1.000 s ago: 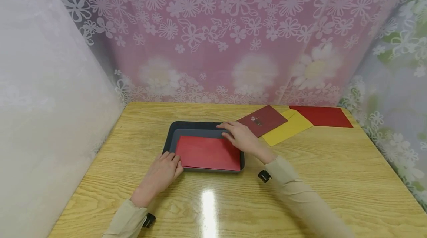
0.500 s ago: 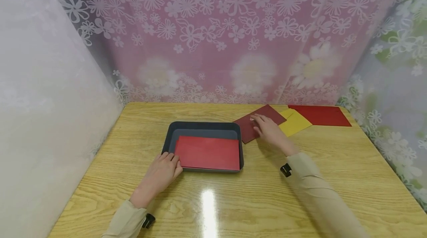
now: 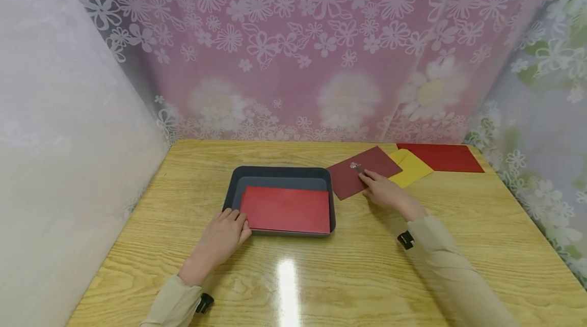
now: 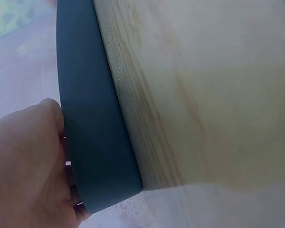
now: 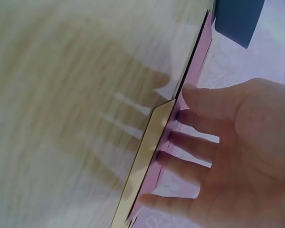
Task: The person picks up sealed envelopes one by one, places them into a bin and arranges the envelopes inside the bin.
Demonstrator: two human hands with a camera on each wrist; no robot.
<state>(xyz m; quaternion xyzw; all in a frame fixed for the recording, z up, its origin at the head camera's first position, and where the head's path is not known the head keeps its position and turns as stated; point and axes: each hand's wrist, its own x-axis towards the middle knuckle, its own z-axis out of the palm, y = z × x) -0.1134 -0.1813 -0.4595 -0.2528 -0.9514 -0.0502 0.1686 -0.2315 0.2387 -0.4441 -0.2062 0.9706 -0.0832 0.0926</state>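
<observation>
Just right of the dark tray (image 3: 284, 171), on the wooden surface (image 3: 183, 184), lies the maroon envelope (image 3: 346, 178), directly beneath the fingertips of the right grip (image 3: 387, 193). That grip's fingers are spread apart and rest on the envelope, reaching in from its near right edge. The maroon envelope overlaps a yellow envelope (image 3: 415, 169); a dark red envelope (image 3: 449, 158) lies at the far right. The left grip (image 3: 224, 235) pinches the tray's near left corner, beside the bright red envelope (image 3: 286, 210) inside.
</observation>
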